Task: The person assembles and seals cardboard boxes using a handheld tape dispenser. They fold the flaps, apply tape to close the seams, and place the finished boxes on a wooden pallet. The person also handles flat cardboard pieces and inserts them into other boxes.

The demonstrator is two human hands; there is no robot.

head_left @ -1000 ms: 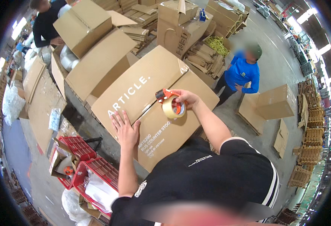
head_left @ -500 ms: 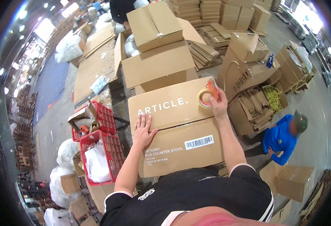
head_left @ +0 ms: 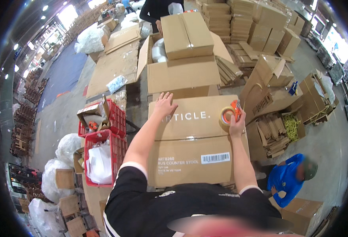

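A large closed cardboard box lies in front of me, with white print, a barcode label and a taped middle seam on top. My left hand is over its far left corner, fingers spread and holding nothing. Whether the palm presses on the cardboard, I cannot tell. At the far right of the box top, my right hand grips an orange tape dispenser carrying a roll of yellowish tape.
Beyond stands an open carton with a closed box on it and a person in black behind. Red crates stand left. At right are a carton of cardboard scraps and a person in blue.
My left hand has moved from the box's left side up to its far left corner. The right hand keeps the dispenser near the far right corner. The whole view has shifted.
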